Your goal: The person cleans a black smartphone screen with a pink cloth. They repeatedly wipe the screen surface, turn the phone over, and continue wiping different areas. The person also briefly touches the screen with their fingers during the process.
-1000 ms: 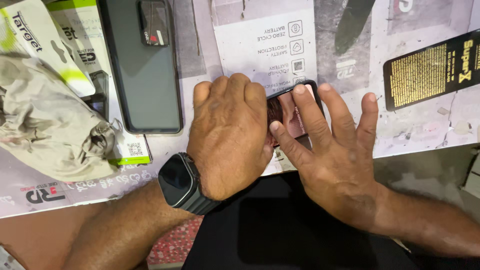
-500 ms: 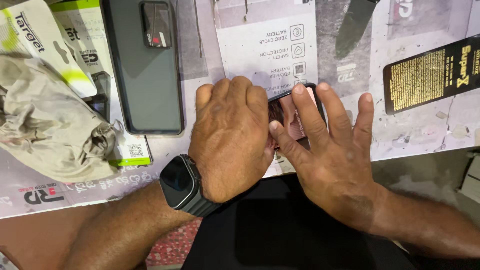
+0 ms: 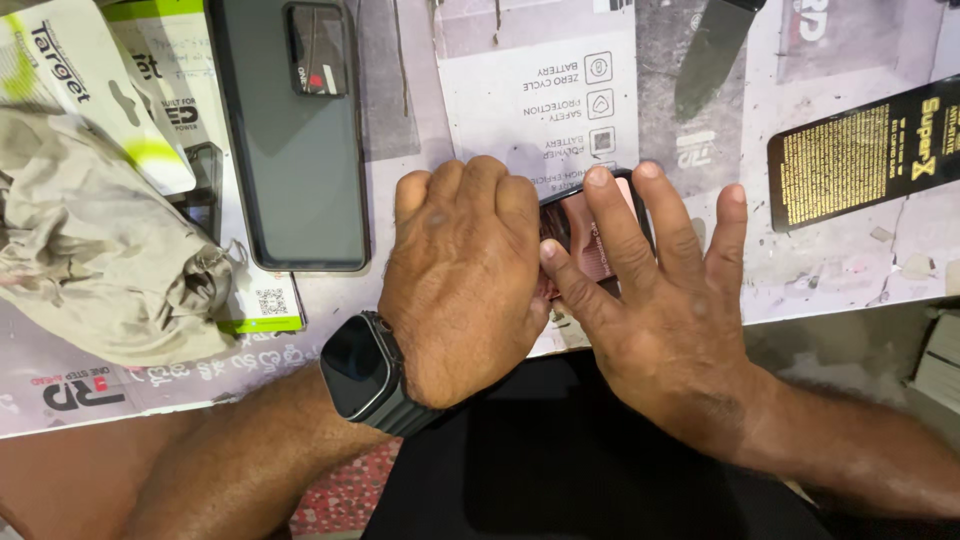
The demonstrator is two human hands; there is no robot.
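Two bare hands press on a small dark-framed phone with a pinkish screen [image 3: 590, 235] at the table's near edge.

The left hand [image 3: 465, 275] lies curled over its left part; the right hand [image 3: 660, 300] rests flat, fingers spread, gripping nothing. A grey slab phone [image 3: 290, 160] lies well apart, left.

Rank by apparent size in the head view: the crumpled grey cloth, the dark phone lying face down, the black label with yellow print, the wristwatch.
1. Crumpled grey cloth, though its left side is cut off by the frame.
2. Dark phone.
3. Black label.
4. Wristwatch, smallest even though it sits nearer the camera.
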